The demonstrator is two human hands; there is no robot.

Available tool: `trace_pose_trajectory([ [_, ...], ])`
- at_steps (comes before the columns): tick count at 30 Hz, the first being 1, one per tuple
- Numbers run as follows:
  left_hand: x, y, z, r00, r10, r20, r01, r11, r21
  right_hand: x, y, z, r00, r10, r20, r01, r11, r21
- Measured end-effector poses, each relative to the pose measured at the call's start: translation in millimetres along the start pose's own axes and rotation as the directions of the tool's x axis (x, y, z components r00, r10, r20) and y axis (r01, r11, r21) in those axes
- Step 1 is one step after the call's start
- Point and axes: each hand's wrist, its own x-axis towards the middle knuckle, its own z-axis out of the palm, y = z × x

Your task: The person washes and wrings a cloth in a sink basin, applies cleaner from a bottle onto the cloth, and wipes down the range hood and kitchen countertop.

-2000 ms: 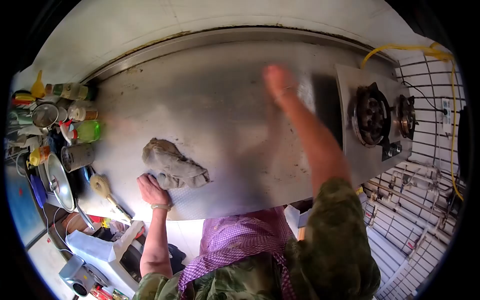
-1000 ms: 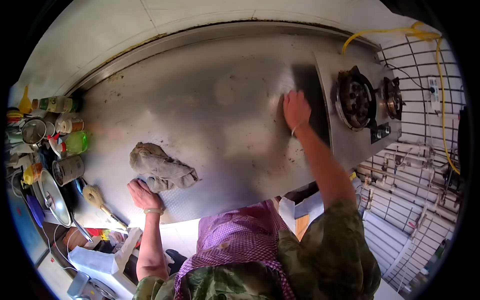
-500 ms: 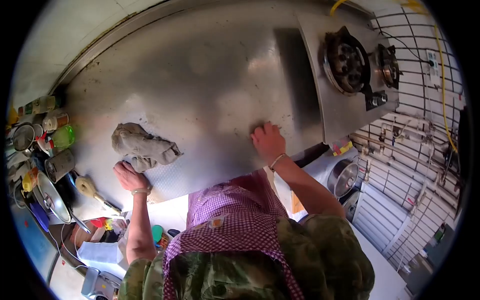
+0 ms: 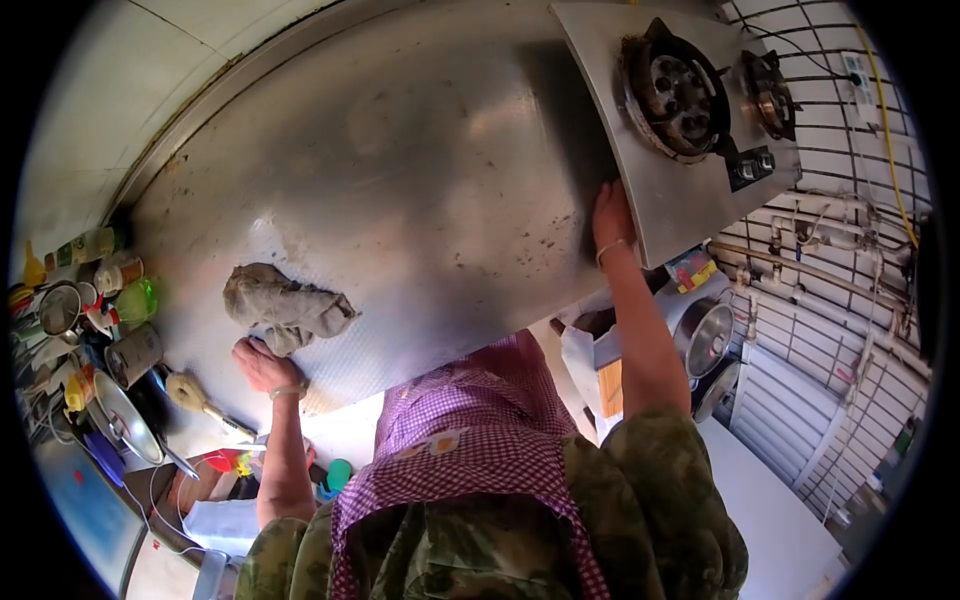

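My left hand (image 4: 265,367) rests low on the steel counter (image 4: 400,180), its fingers curled under. Right beside it lies a crumpled grey cloth (image 4: 288,305), touching or almost touching the fingertips. Whatever those fingers may hold is hidden. My right hand (image 4: 612,215) lies against the near left edge of the gas stove (image 4: 660,180), fingers stretched forward along that edge. Nothing shows in it. Dark crumbs or specks (image 4: 545,243) are scattered on the counter left of this hand.
Two burners, a large one (image 4: 680,100) and a smaller one (image 4: 768,95), sit on the stove. Along the left stand a green bottle (image 4: 137,300), a metal can (image 4: 134,356), a lid (image 4: 125,415) and a brush (image 4: 190,392). A steel pot (image 4: 703,335) stands below right.
My right hand has moved right, from the counter to the stove's edge, and its fingers have straightened. Dark specks now show on the counter. The left hand and the cloth stay about where they were.
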Motion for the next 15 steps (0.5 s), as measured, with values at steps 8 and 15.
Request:
trace_pose_trajectory([
  [8,-2,-2,2,1.0,0.02,-0.002,-0.02,1.0,-0.021,-46,-58,-90,0.922,0.139,0.363,-0.114,0.989,-0.09],
  [15,-2,2,0,1.0,0.012,-0.004,-0.012,1.0,-0.002,-4,-53,-59,0.971,0.063,0.23,-0.052,0.997,-0.055],
])
